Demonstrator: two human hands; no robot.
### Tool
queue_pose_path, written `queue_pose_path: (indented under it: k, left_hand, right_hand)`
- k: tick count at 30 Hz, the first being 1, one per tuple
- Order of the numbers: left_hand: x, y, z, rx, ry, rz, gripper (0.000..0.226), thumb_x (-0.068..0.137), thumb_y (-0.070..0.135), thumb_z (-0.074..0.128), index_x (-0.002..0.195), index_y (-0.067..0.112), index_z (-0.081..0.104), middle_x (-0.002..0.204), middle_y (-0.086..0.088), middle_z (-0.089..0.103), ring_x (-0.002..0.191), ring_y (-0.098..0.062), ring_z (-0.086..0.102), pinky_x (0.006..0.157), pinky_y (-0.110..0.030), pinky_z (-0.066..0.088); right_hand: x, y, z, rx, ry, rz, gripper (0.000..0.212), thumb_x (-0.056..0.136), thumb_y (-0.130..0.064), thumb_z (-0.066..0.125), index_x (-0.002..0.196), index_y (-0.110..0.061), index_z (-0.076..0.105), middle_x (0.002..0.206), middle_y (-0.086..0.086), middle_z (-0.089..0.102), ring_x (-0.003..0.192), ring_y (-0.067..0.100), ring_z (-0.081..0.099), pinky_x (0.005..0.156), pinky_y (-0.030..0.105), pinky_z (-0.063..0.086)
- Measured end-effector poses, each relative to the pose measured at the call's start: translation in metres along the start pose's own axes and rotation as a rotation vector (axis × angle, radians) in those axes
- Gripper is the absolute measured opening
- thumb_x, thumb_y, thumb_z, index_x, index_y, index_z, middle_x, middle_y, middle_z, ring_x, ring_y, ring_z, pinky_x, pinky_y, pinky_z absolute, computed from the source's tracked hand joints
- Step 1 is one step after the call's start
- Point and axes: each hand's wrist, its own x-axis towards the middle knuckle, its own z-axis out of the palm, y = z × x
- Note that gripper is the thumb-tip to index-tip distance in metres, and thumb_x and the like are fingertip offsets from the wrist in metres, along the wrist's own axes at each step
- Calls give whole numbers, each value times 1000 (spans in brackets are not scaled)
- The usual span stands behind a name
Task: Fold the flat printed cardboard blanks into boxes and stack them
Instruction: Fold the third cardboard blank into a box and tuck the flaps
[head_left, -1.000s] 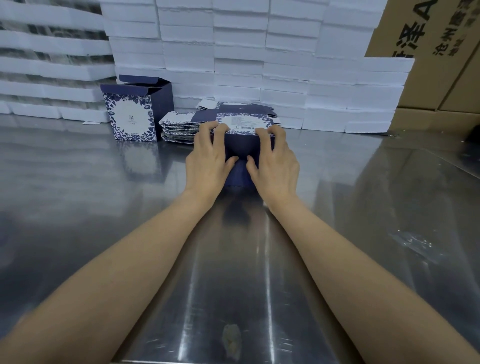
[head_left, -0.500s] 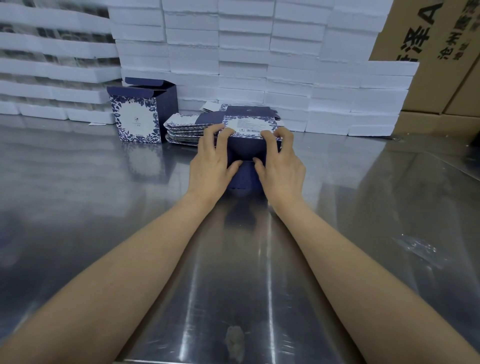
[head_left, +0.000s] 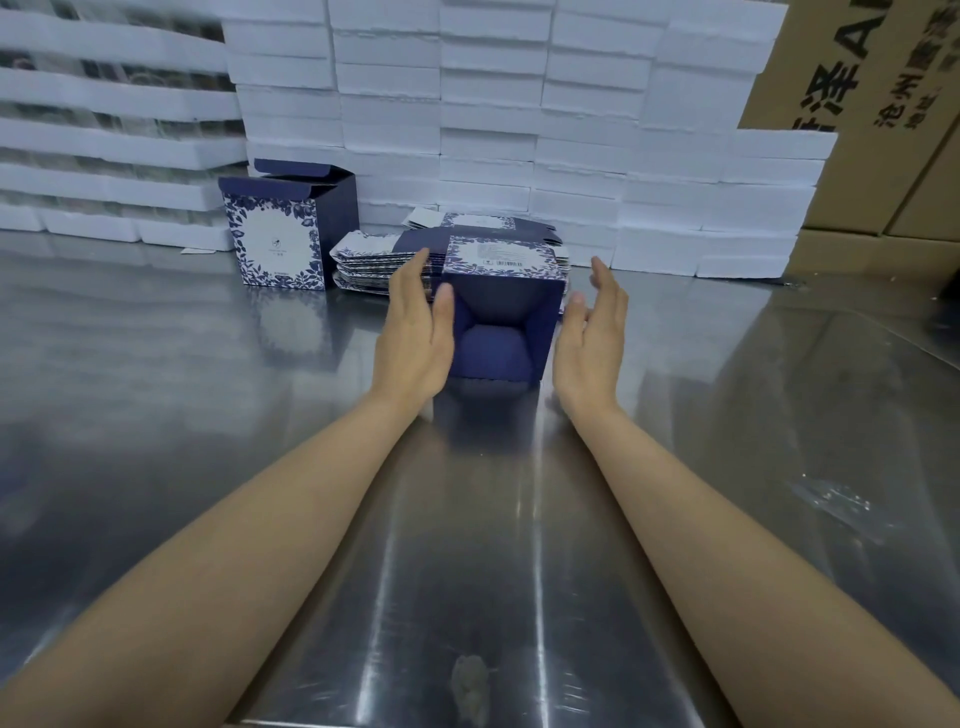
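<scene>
Box (head_left: 503, 317) on its side (mouth toward camera) between open hands (head_left: 415, 332)

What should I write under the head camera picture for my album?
Two open hands, left hand and right hand, flank a half-folded navy box lying on its side on a steel table.

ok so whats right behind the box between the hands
Behind the box lies a stack of flat printed blanks, its left part showing past the left hand. Farther back stand white foam blocks. The box hides the stack's middle. The right hand is open beside it.
</scene>
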Motion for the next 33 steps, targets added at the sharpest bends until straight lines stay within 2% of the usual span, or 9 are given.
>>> queue_pose_path:
  k: [5, 10, 13, 18, 20, 22, 25, 27, 33]
  left_hand:
    - [2, -9, -2, -196, -83, -167, 50, 105, 42, 21, 124, 17, 60, 121, 1, 64, 114, -18, 59, 100, -30, 43]
    - [-1, -7, -5, -238, 19, 25, 50, 101, 43, 23, 110, 15, 64, 103, 1, 70, 98, -21, 65, 86, -43, 52]
    - [-3, -6, -10, -285, 63, 103, 50, 102, 40, 25, 114, 10, 65, 102, 14, 68, 95, -1, 65, 83, -28, 52]
    - [-2, -2, -13, -285, 61, 141, 20, 97, 35, 39, 94, 20, 52, 107, -1, 70, 89, 16, 57, 67, -10, 39]
    - [-2, -1, -12, -317, 28, 131, 8, 92, 28, 46, 92, 24, 39, 119, 0, 65, 99, 17, 57, 66, -12, 39]
    - [-3, -2, -11, -320, 11, 116, 24, 86, 15, 49, 107, 24, 39, 126, 2, 62, 94, 12, 60, 71, -11, 41]
    - [-1, -3, -9, -246, 41, 113, 60, 84, -6, 45, 136, 23, 38, 130, 14, 57, 65, 4, 56, 68, -9, 41]
    - [2, -5, -8, -246, 45, 105, 60, 85, -15, 39, 138, 14, 43, 131, 4, 58, 93, 0, 64, 85, -10, 45]
    - [7, -1, -9, -598, -60, -308, 30, 105, 14, 36, 122, 6, 60, 116, -5, 66, 117, -26, 59, 106, -38, 45]
  right_hand:
    - [3, 3, 1, 306, -142, 357, 36, 98, -47, 29, 97, -35, 63, 100, -2, 68, 99, 28, 63, 94, 54, 49]
    - [-3, -1, -4, 159, -32, 11, 32, 95, -46, 29, 69, -34, 43, 68, -14, 49, 66, 2, 45, 67, 32, 43]
    - [-6, -3, -10, 230, 35, -126, 36, 94, -42, 32, 83, -21, 60, 74, -19, 50, 70, -6, 49, 68, 14, 36]
    - [-8, -5, -11, 402, -30, -3, 30, 86, -51, 43, 87, -24, 56, 84, -16, 59, 81, 5, 53, 78, 44, 50]
    - [-8, -3, -10, 428, -50, 2, 26, 86, -47, 50, 91, -21, 53, 86, -18, 62, 81, 1, 56, 79, 35, 51]
    - [-6, 1, -8, 422, -98, -27, 24, 89, -25, 57, 111, -14, 52, 105, -13, 65, 98, -4, 62, 88, 20, 49]
    - [-3, 5, -3, 355, -155, -18, 51, 86, 8, 47, 131, -14, 43, 126, -1, 62, 123, 8, 56, 103, 30, 44]
    - [0, 6, -2, 312, -114, 5, 54, 82, 17, 36, 128, -7, 50, 118, -1, 63, 114, 4, 58, 102, 28, 43]
    - [5, 1, -8, 637, -224, 401, 27, 99, -36, 45, 115, -24, 63, 109, -4, 70, 93, 2, 67, 78, 28, 53]
